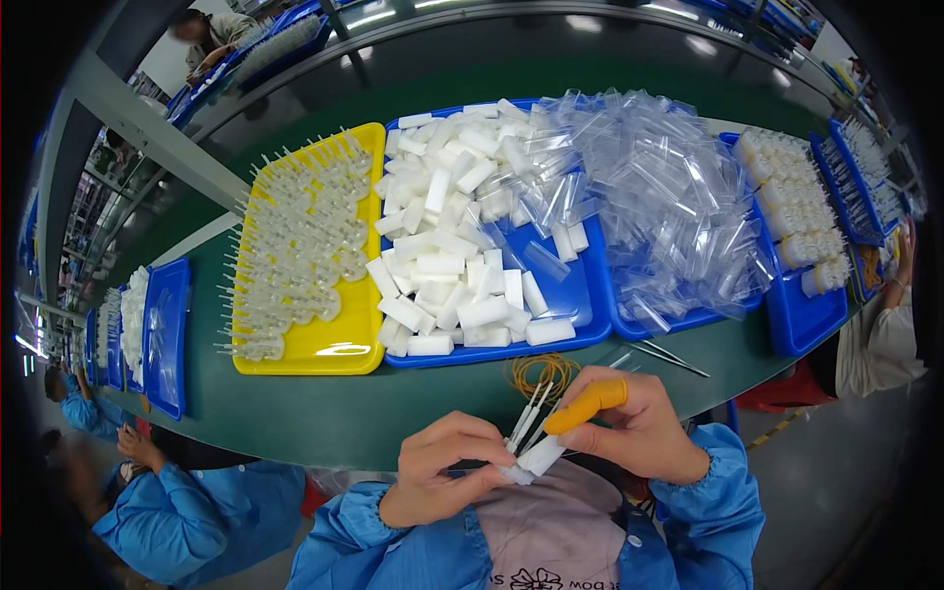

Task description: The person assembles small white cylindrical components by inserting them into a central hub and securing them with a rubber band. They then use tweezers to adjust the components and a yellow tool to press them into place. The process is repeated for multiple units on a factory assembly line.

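My left hand [447, 467] pinches the lower end of a few thin-stemmed white plastic pieces [527, 415] in front of my chest; their stems point up and away. Between my right thumb and fingers is a white foam block [542, 455], held against the base of those pieces. An orange-yellow finger cot [593, 404] covers one finger of my right hand [644, 423]. My fingertips partly hide where block and pieces meet. Just beyond my hands, rubber bands [544, 375] and metal tweezers [671, 358] lie on the green table [393, 418].
Across the table stand a yellow tray [334, 354] of stemmed pieces, a blue tray [585, 329] of foam blocks, a heap of clear plastic sleeves [678, 197] and a blue tray [811, 329] of bundled pieces. Blue-sleeved co-workers [197, 511] sit to the left; another person [880, 344] is at right.
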A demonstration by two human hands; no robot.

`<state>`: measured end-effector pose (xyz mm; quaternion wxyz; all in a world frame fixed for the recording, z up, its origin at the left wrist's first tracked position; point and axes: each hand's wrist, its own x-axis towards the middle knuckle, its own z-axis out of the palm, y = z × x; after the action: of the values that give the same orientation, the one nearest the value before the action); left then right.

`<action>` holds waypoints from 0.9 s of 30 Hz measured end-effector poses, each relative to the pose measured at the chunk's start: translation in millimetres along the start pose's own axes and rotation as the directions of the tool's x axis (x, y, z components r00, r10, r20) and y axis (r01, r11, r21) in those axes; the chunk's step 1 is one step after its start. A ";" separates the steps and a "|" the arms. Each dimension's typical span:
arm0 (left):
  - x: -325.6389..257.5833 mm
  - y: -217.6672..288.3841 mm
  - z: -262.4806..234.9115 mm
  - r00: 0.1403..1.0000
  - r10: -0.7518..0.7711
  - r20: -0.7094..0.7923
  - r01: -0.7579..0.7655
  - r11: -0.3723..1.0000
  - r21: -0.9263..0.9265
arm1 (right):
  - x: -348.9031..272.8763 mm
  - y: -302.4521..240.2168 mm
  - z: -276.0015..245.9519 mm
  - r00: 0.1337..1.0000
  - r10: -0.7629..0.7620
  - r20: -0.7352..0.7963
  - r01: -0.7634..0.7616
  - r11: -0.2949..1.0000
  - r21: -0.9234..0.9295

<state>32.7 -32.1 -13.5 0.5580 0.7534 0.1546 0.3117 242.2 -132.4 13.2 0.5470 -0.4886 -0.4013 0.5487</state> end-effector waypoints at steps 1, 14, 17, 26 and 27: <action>-0.5 -1.6 -0.2 1.000 -0.007 -0.002 0.007 1.000 0.005 | 1.8 -0.8 -0.9 1.000 -0.012 0.015 0.012 1.000 -0.025; 0.8 -14.9 -1.2 0.968 -0.242 -0.065 0.213 0.932 -0.293 | 54.7 18.5 -13.5 0.909 -0.412 0.059 0.182 0.266 -0.947; -2.1 -17.8 -5.0 0.982 -0.165 -0.093 0.146 0.972 -0.185 | 51.3 9.8 -15.9 0.926 -0.375 -0.033 0.151 0.450 -0.880; 2.4 -4.2 -1.5 0.999 -0.010 -0.033 0.011 1.000 0.003 | 43.0 4.8 -25.5 0.977 -0.055 -0.205 0.085 0.987 0.138; 2.7 -2.7 -1.1 1.000 0.000 -0.026 0.000 1.000 0.009 | 42.3 2.9 -24.1 0.978 -0.033 -0.207 0.059 0.991 0.122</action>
<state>34.3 -28.8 -15.1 0.5527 0.7517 0.1630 0.3207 268.3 -92.8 1.5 0.6280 -0.4971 -0.3181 0.5073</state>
